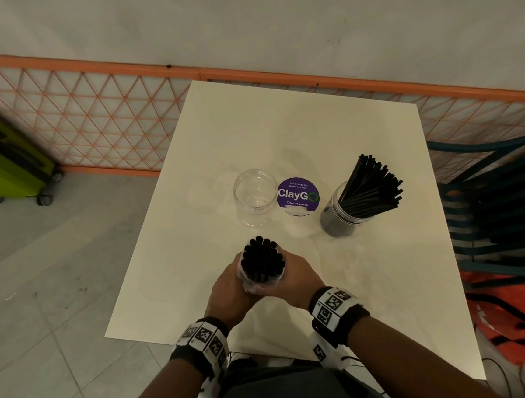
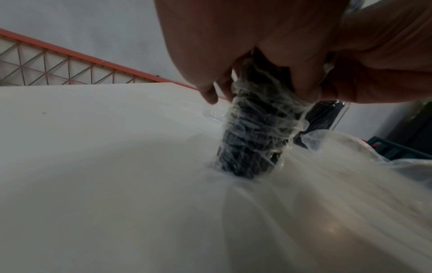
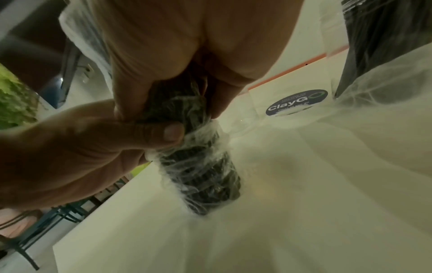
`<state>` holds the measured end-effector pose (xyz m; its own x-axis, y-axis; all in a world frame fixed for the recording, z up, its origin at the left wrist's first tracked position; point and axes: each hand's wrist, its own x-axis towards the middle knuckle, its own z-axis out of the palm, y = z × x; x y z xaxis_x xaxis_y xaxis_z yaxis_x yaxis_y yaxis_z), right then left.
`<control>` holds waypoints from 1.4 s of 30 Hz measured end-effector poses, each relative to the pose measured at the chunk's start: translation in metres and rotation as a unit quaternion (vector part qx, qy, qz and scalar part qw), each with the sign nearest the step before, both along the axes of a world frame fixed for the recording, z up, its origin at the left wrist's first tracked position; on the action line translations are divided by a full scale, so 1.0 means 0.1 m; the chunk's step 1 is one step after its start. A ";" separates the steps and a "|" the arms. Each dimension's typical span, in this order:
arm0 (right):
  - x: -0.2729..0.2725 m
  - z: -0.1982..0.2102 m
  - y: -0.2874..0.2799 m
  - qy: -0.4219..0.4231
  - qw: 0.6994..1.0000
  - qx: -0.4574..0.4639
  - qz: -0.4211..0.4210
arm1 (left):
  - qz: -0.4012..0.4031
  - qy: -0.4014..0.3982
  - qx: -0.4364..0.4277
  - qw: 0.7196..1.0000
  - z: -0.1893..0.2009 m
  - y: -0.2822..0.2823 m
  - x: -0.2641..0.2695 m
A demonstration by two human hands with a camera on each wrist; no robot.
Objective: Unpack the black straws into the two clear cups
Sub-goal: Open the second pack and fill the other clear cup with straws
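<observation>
A bundle of black straws [image 1: 263, 262] stands upright on the white table [image 1: 373, 284], near its front edge. Crumpled clear plastic wrap [image 2: 257, 118] clings to its lower part; the straw tops are bare. My left hand [image 1: 230, 282] and right hand [image 1: 298, 275] both grip the wrapped bundle [image 3: 203, 175] from opposite sides, fingers curled round it. An empty clear cup [image 1: 255, 196] stands beyond the bundle. To the right, a second clear cup [image 1: 340, 217] holds several black straws [image 1: 371, 189] fanned out and leaning right.
A round purple ClayGo sticker [image 1: 297, 195] lies flat between the two cups. A dark green chair [image 1: 503, 209] and an orange bag [image 1: 519, 319] are to the table's right. An orange lattice fence [image 1: 105, 117] runs behind, with a lime suitcase [image 1: 3, 158] at far left.
</observation>
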<state>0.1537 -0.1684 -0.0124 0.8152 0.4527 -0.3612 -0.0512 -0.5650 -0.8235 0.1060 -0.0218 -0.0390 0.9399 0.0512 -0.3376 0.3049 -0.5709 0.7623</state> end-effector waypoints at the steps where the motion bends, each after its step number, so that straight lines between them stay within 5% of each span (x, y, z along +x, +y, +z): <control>1: 0.00 0.01 -0.01 -0.004 1.000 -0.015 0.002 | -0.003 0.001 0.001 1.000 0.05 -0.01 0.01; 5: 0.08 0.00 -0.04 0.041 0.996 -0.002 -0.074 | -0.011 -0.024 -0.107 0.994 0.23 -0.02 0.04; 12: 0.26 0.24 -0.09 0.137 0.967 0.154 -0.150 | -0.037 -0.004 -0.210 0.977 0.39 0.11 -0.01; 17: 0.23 0.44 -0.08 0.126 0.987 0.096 -0.041 | 0.002 -0.006 -0.265 0.964 0.45 0.11 0.02; 20: 0.28 0.60 -0.18 0.028 0.999 0.022 0.036 | 0.059 0.003 -0.373 0.926 0.49 0.15 0.02; 22: 0.32 0.66 -0.27 -0.117 0.991 -0.048 0.049 | 0.078 0.020 -0.427 0.900 0.52 0.19 0.02; 24: 0.38 0.69 -0.35 -0.328 0.929 -0.149 0.083 | 0.077 0.039 -0.453 0.887 0.57 0.24 0.03; 26: 0.43 0.69 -0.34 -0.502 0.821 -0.212 0.174 | 0.066 0.047 -0.455 0.887 0.61 0.27 0.05; 28: 0.47 0.69 -0.24 -0.573 0.749 -0.212 0.257 | 0.050 0.059 -0.458 0.886 0.67 0.28 0.08; 32: 0.56 0.66 -0.05 -0.618 0.681 -0.131 0.371 | -0.035 0.101 -0.428 0.898 0.92 0.32 0.16; 36: 0.73 0.72 0.10 -0.600 0.706 -0.072 0.369 | -0.064 0.088 -0.355 0.929 1.18 0.47 0.29; 42: 1.02 0.91 0.25 -0.464 0.870 -0.045 0.158 | 0.044 0.010 -0.394 0.918 1.59 0.72 0.63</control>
